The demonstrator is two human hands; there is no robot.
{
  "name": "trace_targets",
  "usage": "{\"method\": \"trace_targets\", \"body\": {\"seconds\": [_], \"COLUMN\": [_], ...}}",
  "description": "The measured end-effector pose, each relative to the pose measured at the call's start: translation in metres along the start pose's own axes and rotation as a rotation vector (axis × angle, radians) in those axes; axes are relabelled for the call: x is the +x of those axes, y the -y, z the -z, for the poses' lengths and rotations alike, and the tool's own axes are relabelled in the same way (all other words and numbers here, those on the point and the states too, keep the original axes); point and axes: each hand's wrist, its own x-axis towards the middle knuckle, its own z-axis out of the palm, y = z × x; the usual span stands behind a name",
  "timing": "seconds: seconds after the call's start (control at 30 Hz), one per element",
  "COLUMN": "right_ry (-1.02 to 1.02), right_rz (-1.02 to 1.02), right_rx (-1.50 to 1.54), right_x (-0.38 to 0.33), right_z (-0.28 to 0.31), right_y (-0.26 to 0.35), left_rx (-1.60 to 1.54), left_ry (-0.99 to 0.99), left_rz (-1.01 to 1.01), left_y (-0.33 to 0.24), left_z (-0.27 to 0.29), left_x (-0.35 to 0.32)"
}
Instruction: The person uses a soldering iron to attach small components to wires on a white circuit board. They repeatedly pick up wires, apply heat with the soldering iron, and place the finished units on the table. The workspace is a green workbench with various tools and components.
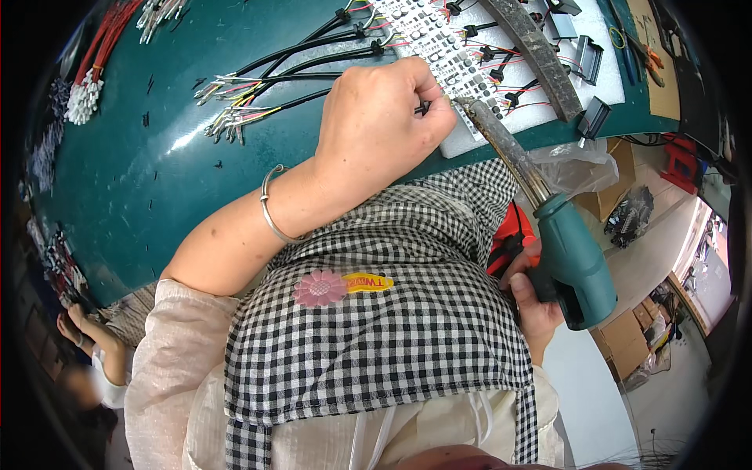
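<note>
1. Now we are working at a dark green workbench (pixel 157 157), looking down over our black-and-white checked apron (pixel 376 329).
2. We are curling our left hand (pixel 380 117) into a closed fist at the near edge of a white foam pad (pixel 470 133), its fingers pressed together and pinching a small dark part (pixel 423 107); what that part is, we cannot tell.
3. We are wrapping our right hand (pixel 533 301) tightly around the green pistol grip of a soldering gun (pixel 568 262), off the bench by our right side, with its long scorched barrel reaching up to the foam pad's edge, just beside the left fist.
4. We are seeing black cable assemblies (pixel 290 70) with stripped coloured ends lying across the bench beyond the left hand, and red wires with white plugs (pixel 90 74) far left.
5. We are noticing small metal pieces and clipped wires spread over the foam pad.
6. We are glimpsing a pale floor with cardboard boxes (pixel 627 337) to the right, and another person's hand (pixel 70 321) at the lower left.
</note>
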Motion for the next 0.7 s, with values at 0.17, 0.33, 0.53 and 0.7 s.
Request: {"method": "trace_targets", "body": {"seconds": [0.17,0.33,0.53,0.7], "right_ry": [0.051,-0.087,-0.076,-0.027], "right_rz": [0.093,-0.039,-0.009,-0.047], "right_rx": [-0.078,0.302,0.344,0.340], "right_x": [0.000,0.006,0.004,0.001], "right_z": [0.011,0.001,0.008,0.014], "right_y": [-0.015,0.008,0.007,0.004], "left_rx": [-0.006,-0.001,0.000,0.012], "left_ry": [-0.016,-0.014,0.003,0.053], "left_rz": [-0.004,-0.007,0.006,0.010], "left_y": [0.000,0.001,-0.001,-0.006], "left_z": [-0.001,0.000,-0.001,0.004], "left_x": [0.000,0.000,0.000,0.001]}}
